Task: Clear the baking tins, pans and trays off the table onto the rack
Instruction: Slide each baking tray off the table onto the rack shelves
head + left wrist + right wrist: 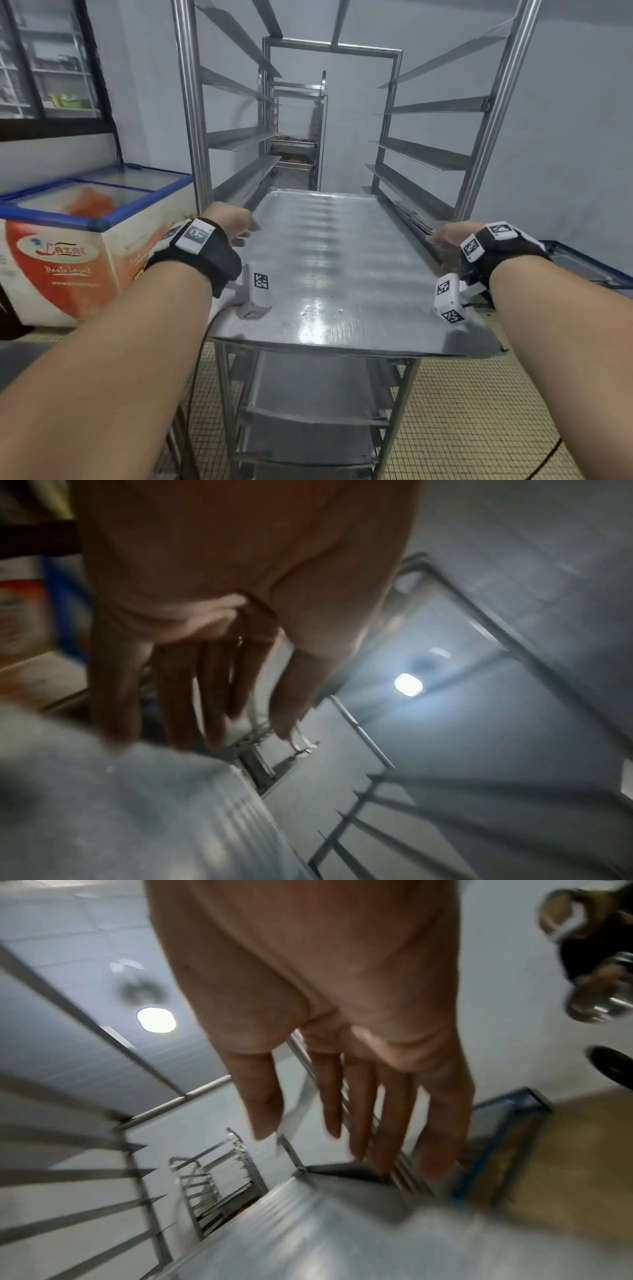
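Steel tray [339, 267] lies flat on the rack's [191, 113] side runners, its far end between the uprights and its near end jutting out past the frame. Left hand [233, 224] sits at the tray's left edge, right hand [448, 234] at its right edge; in the wrist views both hands show straight, spread fingers [178, 696] holding nothing, and whether the fingertips touch the tray is unclear. More trays [308, 387] rest on runners under it. A chest freezer [78, 240] stands left of the rack, a second rack [298, 137] behind it.
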A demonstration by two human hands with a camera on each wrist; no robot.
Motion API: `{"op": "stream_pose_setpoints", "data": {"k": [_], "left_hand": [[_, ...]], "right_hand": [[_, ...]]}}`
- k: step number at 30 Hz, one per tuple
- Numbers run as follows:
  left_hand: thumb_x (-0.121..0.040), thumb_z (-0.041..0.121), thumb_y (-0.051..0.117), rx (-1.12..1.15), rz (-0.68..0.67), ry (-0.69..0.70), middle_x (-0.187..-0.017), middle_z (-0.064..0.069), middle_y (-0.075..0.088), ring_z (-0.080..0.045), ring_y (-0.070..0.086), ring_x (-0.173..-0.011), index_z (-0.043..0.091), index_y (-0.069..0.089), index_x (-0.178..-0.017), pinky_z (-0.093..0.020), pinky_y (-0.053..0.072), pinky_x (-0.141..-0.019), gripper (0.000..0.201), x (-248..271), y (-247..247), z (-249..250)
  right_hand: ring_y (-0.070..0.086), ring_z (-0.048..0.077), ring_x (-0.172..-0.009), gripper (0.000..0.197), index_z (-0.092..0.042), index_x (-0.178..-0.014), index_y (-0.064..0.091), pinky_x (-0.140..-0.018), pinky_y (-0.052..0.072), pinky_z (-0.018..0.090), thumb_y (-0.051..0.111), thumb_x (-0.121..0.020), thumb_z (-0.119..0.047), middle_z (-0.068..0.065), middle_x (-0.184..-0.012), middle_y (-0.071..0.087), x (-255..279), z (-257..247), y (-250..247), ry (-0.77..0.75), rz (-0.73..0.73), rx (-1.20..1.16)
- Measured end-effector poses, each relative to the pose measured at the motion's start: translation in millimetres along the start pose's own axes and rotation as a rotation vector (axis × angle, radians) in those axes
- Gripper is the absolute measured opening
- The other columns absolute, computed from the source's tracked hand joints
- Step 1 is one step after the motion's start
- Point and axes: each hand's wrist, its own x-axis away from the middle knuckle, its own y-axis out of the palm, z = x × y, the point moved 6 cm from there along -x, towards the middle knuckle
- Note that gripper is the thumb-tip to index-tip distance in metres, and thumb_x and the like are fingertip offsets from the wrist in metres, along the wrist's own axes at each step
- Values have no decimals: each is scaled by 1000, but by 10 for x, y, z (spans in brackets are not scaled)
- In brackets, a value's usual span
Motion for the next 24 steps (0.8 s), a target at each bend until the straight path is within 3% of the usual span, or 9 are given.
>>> {"op": "stream_pose_setpoints", "data": {"k": [2, 4, 6, 9, 12, 15, 17, 20, 24], "left_hand": [[-91, 13, 71, -16, -157, 60, -111, -9, 69, -26, 64, -104, 0, 63, -114, -50, 53, -89, 28, 312, 156, 63], [-91, 24, 73, -205, -328, 137, -114, -7, 70, -26, 63, -110, 4, 66, -116, -55, 51, -95, 33, 723, 318, 75], [-86, 43, 74, -460, -471, 207, -120, -2, 69, -24, 62, -114, 12, 67, -123, -53, 51, -98, 49, 1043, 448, -14], [-62, 72, 78, -789, -522, 337, -132, 8, 62, -16, 58, -119, 25, 60, -135, -40, 45, -106, 89, 1332, 562, -149], [-58, 63, 87, -946, -493, 451, -139, 12, 52, -14, 52, -125, 29, 48, -145, -29, 42, -101, 102, 1468, 648, -291], [-66, 38, 88, -984, -382, 569, -133, 5, 55, -19, 54, -122, 22, 61, -129, -40, 50, -100, 71, 1513, 701, -403], [-70, 20, 80, -918, -323, 613, -126, -3, 62, -24, 60, -114, 17, 68, -118, -45, 54, -94, 50, 1504, 697, -467], [-67, 26, 78, -834, -280, 636, -127, -1, 65, -21, 61, -117, 20, 71, -115, -46, 52, -96, 49, 1455, 667, -555], [-67, 33, 70, -931, -253, 677, -124, 5, 63, -22, 59, -115, 22, 69, -114, -47, 47, -99, 48, 1358, 712, -602]], "right_hand": [[67, 31, -78, 47, 6, -115, 62, -75, 57, 40, 79, -82, -23, 19, -96, 68, 347, -99, -13, -36, -29, -80], [66, 28, -68, 32, 3, -100, 65, -71, 56, 41, 80, -82, -20, 16, -83, 68, 699, -182, 13, -61, -107, -92], [69, 28, -79, 36, 3, -99, 67, -79, 58, 46, 81, -81, -25, 12, -90, 73, 1063, -227, 78, -130, -179, -34], [70, 21, -95, 41, -10, -107, 71, -82, 59, 49, 81, -78, -37, 4, -105, 74, 1486, -212, 214, -247, -285, 100], [63, 14, -111, 75, -20, -131, 60, -95, 54, 42, 83, -67, -54, -6, -126, 64, 1842, -76, 467, -385, -393, 434], [57, 12, -117, 103, -24, -143, 46, -103, 46, 36, 87, -54, -58, -10, -135, 55, 1989, 132, 702, -472, -334, 629], [55, 16, -115, 90, -20, -134, 50, -99, 48, 36, 87, -58, -52, -8, -129, 53, 2018, 267, 893, -542, -253, 736], [51, 19, -99, 42, -20, -107, 50, -94, 48, 43, 77, -75, -28, -4, -105, 49, 1964, 380, 1148, -751, -31, 845], [51, 18, -103, 29, -20, -112, 52, -96, 44, 40, 64, -85, -18, -4, -110, 54, 1858, 411, 1199, -883, 83, 802]]}}
